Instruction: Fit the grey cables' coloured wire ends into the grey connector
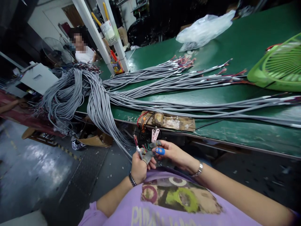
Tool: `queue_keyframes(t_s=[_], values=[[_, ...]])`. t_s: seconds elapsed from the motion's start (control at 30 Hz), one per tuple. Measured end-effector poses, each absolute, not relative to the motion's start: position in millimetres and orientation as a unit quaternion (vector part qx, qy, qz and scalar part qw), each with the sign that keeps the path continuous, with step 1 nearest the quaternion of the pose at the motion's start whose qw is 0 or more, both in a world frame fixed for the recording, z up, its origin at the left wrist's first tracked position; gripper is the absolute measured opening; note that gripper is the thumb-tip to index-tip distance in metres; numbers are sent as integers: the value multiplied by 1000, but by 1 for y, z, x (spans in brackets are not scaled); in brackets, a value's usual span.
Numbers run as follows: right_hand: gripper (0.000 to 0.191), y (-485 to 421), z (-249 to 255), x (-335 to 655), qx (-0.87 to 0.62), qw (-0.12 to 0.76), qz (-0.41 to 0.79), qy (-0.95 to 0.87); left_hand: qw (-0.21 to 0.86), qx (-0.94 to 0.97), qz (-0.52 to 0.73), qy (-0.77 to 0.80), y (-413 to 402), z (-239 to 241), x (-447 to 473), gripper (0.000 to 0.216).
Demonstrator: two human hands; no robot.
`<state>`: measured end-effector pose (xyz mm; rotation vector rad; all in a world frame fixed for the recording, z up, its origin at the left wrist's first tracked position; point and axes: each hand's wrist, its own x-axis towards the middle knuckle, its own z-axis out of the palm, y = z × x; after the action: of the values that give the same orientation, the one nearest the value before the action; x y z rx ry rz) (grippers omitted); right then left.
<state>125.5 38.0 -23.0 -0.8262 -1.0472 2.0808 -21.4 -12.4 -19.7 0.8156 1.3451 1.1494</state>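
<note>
My left hand (139, 168) is closed around the end of a grey cable (138, 150), its stripped coloured wires sticking up above the fist. My right hand (170, 153), with a blue finger cot and grey finger covers, pinches the small coloured wires (145, 147) beside the left thumb. Both hands sit close together just below the edge of the green table (246, 47). A pink-white clip-like tool (155, 134) stands just above my fingers. The cable runs up to a thick grey cable bundle (101, 106) hanging over the table edge.
Long grey cable bundles (188, 78) with red-tipped ends lie across the table. A wooden block with wires (166, 121) sits at the table edge. A green plastic basket (279, 66) is at right, a plastic bag (204, 28) behind. A person (82, 47) sits far left.
</note>
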Motion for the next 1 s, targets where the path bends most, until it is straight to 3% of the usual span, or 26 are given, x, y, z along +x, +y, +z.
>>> queue_keyframes(t_s=[0.2, 0.43, 1.0], values=[[34, 33, -25, 123, -329, 347, 778, -408, 547, 350, 507, 566, -11, -22, -20, 33], [32, 39, -17, 117, -316, 339, 757, -460, 571, 419, 445, 548, -14, -19, -24, 33], [36, 39, -22, 111, -329, 341, 750, -462, 549, 278, 583, 530, -9, -18, -25, 27]])
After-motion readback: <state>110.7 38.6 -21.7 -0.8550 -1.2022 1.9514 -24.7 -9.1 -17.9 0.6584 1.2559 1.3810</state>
